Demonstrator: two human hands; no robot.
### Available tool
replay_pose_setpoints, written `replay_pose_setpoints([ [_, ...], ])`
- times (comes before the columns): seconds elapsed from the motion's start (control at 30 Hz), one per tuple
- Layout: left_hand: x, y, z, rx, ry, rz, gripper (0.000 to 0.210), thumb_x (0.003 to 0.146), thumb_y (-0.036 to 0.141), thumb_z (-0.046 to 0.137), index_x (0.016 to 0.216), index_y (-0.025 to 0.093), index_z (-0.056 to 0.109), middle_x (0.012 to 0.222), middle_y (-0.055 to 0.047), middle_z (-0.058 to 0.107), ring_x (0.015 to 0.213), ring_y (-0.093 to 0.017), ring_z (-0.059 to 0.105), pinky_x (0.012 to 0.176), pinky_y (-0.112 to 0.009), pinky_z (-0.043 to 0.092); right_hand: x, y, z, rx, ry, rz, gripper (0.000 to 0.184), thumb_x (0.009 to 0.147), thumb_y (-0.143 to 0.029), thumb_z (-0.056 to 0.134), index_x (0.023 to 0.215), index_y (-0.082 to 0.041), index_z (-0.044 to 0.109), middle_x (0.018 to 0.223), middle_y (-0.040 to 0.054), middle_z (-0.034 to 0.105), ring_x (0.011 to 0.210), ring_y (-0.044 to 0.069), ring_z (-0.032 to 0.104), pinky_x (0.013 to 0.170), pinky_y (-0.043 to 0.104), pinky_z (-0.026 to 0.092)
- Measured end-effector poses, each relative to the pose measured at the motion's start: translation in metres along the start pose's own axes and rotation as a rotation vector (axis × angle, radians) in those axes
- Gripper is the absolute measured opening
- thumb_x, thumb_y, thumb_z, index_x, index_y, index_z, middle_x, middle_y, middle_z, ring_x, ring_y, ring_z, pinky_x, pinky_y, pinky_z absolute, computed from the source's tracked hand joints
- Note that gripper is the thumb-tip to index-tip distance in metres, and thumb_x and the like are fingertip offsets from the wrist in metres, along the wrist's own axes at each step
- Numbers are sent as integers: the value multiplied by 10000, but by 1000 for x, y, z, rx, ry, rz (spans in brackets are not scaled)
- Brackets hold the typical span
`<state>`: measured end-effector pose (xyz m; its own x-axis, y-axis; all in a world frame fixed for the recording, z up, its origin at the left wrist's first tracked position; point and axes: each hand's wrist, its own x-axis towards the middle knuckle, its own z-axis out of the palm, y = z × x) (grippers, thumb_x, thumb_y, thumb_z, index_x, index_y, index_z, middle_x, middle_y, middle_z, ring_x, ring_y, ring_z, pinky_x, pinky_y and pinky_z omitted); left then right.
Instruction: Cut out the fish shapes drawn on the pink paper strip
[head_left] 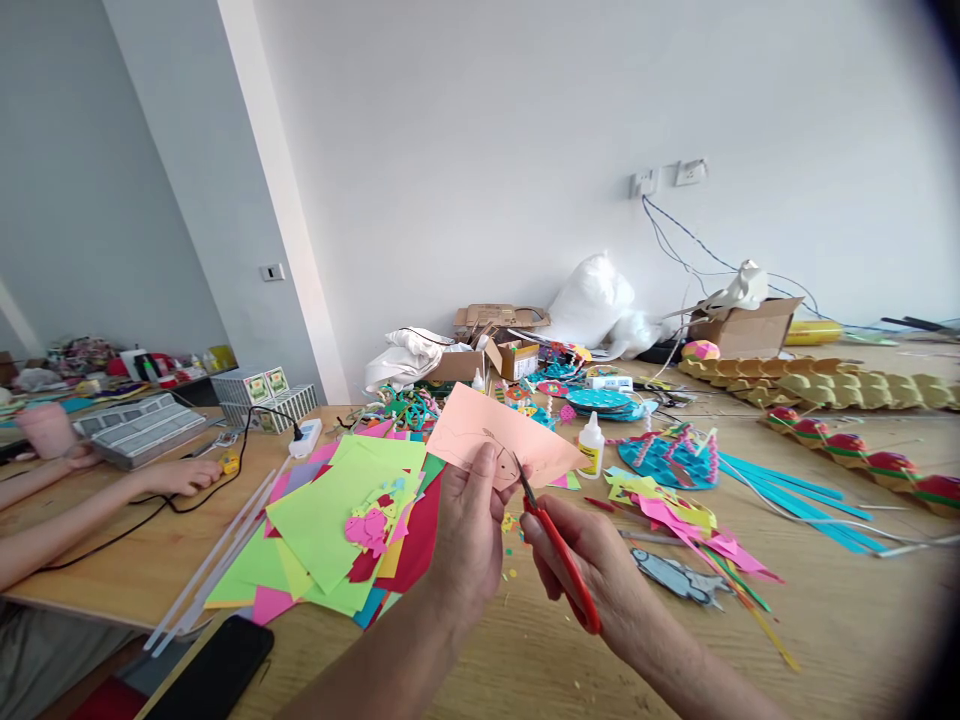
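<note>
My left hand (472, 525) pinches the lower edge of a salmon-pink sheet of paper (469, 425), thumb in front. Thin pencil outlines run across the sheet, with a small round mark near its lower middle. In my right hand (592, 560) is a pair of scissors (559, 560) with red handles. The dark blades point up and left, and their tips meet the paper just right of my left thumb. Below and left lies a stack of coloured paper (315, 520), with small pink and yellow cut-outs (367, 528) on top.
A glue bottle (592, 445) stands behind my right hand. Paper scraps (667, 500), a grey-blue fish cut-out (679, 577) and blue strips (806, 490) lie to the right. A black phone (214, 668) rests at the lower left. Another person's hand (180, 477) is at the left table.
</note>
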<state>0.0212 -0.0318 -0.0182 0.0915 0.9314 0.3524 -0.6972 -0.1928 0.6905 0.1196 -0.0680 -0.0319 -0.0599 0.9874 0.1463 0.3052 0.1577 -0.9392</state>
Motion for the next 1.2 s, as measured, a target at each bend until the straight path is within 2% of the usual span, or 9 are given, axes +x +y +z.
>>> replay_pose_setpoints([
  [0.23, 2, -1, -4, 65, -22, 23, 246, 829, 273, 576, 618, 165, 512, 602, 33, 405, 632, -88, 463, 542, -181, 374, 3, 4, 1, 19, -7, 6, 460, 704, -647, 495, 570, -216, 407, 391, -58, 427, 329, 70, 374, 340, 184, 286],
  [0.43, 7, 2, -6, 88, -36, 11, 240, 801, 280, 608, 609, 158, 531, 608, 30, 475, 630, -91, 491, 561, -193, 399, 3, 6, -2, -12, -11, -3, 400, 755, -574, 450, 578, -216, 413, 391, -58, 431, 332, 80, 392, 349, 188, 299],
  [0.63, 9, 6, -5, 94, -42, -16, 193, 774, 280, 635, 644, 147, 582, 657, 20, 561, 655, -101, 539, 661, -239, 470, 1, 1, -5, -33, -15, -17, 365, 764, -530, 453, 588, -212, 424, 420, -49, 458, 370, 84, 411, 371, 187, 308],
  [0.8, 5, 9, -1, 63, -50, -34, 227, 771, 265, 637, 593, 141, 568, 589, 36, 530, 609, -83, 528, 698, -238, 489, 0, -3, -4, -29, -16, -12, 372, 763, -543, 442, 596, -211, 433, 426, -47, 462, 364, 80, 394, 370, 192, 289],
  [1.0, 5, 12, -4, 41, -60, -97, 168, 758, 255, 646, 659, 140, 574, 660, 18, 574, 656, -113, 572, 666, -254, 498, -1, -7, -5, 5, -71, -7, 404, 778, -557, 438, 581, -205, 426, 441, -37, 474, 385, 78, 399, 393, 195, 294],
  [1.2, 5, 10, -6, 83, -117, -83, 168, 802, 254, 594, 679, 141, 577, 656, 14, 547, 641, -105, 533, 630, -229, 451, -2, -8, -7, 39, -91, 7, 425, 761, -599, 449, 582, -215, 415, 426, -37, 463, 391, 91, 405, 399, 208, 321],
])
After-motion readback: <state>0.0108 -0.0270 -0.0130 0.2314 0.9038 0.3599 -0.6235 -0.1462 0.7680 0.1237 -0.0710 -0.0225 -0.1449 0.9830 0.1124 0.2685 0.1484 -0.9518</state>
